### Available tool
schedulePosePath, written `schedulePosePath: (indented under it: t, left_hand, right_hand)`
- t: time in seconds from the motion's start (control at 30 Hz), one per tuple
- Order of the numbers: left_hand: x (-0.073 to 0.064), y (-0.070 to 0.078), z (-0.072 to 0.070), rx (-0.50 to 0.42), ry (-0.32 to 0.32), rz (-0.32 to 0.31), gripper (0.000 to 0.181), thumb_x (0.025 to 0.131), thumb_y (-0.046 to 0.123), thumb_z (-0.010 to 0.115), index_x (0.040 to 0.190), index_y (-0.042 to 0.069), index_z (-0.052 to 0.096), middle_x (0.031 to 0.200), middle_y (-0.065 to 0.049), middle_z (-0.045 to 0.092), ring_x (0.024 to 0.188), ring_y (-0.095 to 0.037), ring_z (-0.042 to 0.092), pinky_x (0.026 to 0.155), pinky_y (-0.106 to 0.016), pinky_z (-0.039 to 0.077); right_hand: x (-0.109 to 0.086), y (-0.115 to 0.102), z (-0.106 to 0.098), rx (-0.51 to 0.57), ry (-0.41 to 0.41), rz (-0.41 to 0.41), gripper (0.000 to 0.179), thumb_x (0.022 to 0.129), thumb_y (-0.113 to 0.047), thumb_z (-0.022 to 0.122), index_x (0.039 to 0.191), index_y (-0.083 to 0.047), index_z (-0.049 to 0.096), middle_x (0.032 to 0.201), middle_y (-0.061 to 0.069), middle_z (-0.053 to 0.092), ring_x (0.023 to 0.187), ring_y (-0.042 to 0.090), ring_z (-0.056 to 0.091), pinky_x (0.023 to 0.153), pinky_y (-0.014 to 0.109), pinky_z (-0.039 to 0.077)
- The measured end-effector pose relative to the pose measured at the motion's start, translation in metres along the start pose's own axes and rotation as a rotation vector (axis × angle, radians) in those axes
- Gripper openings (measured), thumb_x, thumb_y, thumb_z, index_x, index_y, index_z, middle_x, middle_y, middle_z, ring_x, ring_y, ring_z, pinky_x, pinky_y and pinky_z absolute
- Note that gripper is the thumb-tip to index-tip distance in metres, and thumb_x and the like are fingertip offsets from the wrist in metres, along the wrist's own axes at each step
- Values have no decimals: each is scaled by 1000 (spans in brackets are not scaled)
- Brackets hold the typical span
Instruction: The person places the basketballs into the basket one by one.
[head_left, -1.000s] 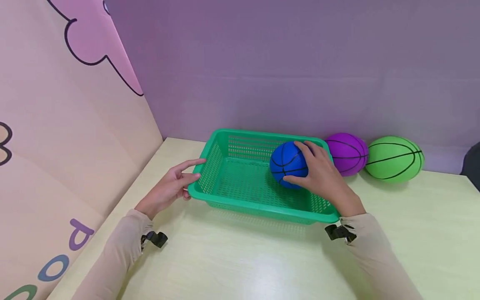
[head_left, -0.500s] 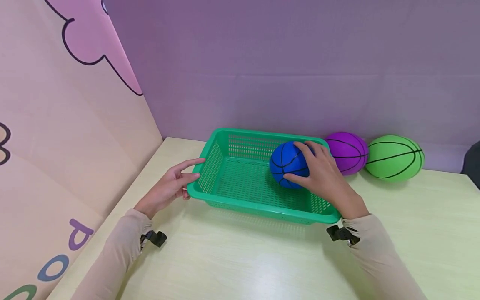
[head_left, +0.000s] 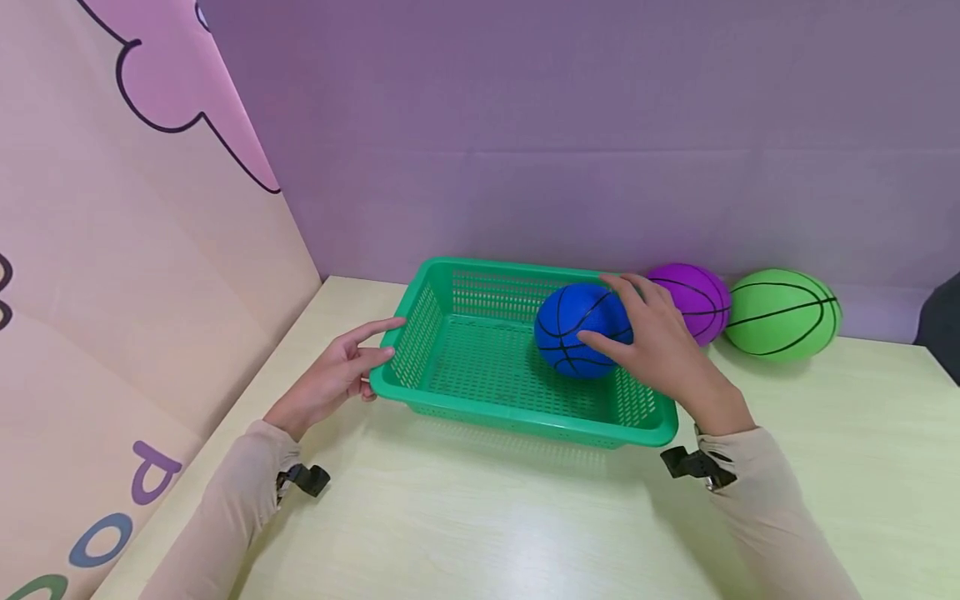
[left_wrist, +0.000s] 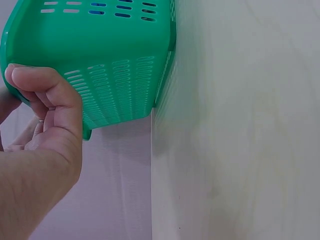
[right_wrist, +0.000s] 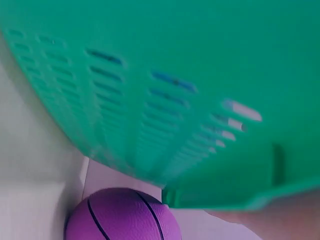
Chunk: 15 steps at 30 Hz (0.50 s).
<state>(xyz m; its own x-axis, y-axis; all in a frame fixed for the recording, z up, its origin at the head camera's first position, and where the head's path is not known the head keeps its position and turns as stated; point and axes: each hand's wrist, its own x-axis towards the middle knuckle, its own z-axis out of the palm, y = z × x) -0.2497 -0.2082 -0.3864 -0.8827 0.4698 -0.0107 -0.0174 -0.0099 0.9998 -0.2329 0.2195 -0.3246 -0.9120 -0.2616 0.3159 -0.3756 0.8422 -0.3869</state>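
- At 9 o'clock, the left hand [head_left: 330,379] has its fingers clamped on the basket [head_left: 517,414], probably to steady it.
- Inside, toward 3 o'clock, sits the blue ball [head_left: 572,319]; the right hand [head_left: 663,346] curves beside it, fingers apart, perhaps against rolling; contact is unclear.
- Outside, near 3 o'clock, the purple ball [head_left: 695,300] rests on the surface [head_left: 480,517].

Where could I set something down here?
The table is bare in front of the basket, between the sleeves, and in front of the green ball. The basket's left half is free. Crowded: its right end, with the blue ball and right hand, the purple ball beyond.
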Motion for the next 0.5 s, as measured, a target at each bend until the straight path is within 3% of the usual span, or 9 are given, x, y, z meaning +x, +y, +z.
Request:
schedulePosePath:
  t: [0.3, 0.5]
  left_hand:
    - [0, 2, 1, 14, 8, -1, 56, 100, 19, 62, 152, 19, 42, 61, 6, 25, 47, -13, 44, 53, -26, 47]
    - [-1, 1, 1, 28, 14, 3, 56, 100, 19, 62, 153, 19, 42, 61, 6, 26, 48, -17, 43, 53, -26, 48]
  right_hand:
    - [-3, 21, -20, 54, 112, -41, 53, 102, -31, 57, 149, -8, 43, 149, 24, 38, 138, 48, 29, 106, 69, 25]
    - [-4, 47, -19, -19, 165, 46, 53, 103, -30, 54, 149, -7, 41, 148, 30, 34, 137, 54, 25, 104, 73, 22]
